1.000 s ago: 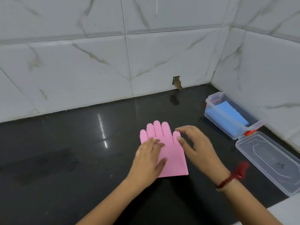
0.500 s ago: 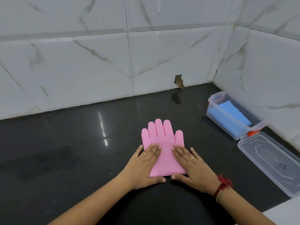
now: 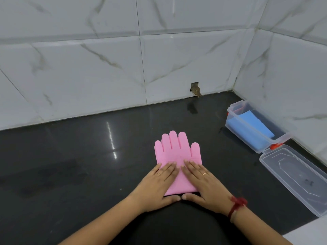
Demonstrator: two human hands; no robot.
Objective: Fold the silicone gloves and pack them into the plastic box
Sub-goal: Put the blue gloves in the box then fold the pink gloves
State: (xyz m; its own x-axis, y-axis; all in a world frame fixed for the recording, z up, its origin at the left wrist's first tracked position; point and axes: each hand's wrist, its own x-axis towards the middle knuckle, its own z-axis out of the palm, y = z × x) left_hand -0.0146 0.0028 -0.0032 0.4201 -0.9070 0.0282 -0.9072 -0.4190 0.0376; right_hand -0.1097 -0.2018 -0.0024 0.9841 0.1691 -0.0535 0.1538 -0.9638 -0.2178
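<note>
Your left hand [image 3: 156, 187] and right hand [image 3: 206, 185] lie flat, fingers spread, pressing the cuff end of the pink silicone glove [image 3: 177, 156] onto the glossy black countertop [image 3: 70, 165]. The clear plastic box [image 3: 254, 127], holding a folded blue glove [image 3: 251, 124], sits far right, its lid [image 3: 297, 179] beside it.

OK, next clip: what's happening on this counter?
A person has both hands flat on a pink glove lying on the black counter, the left hand and right hand side by side on its cuff end, fingers of the glove pointing away. It is not folded yet. To the right, a clear box stands open with something blue folded inside, and its lid lies beside it.
</note>
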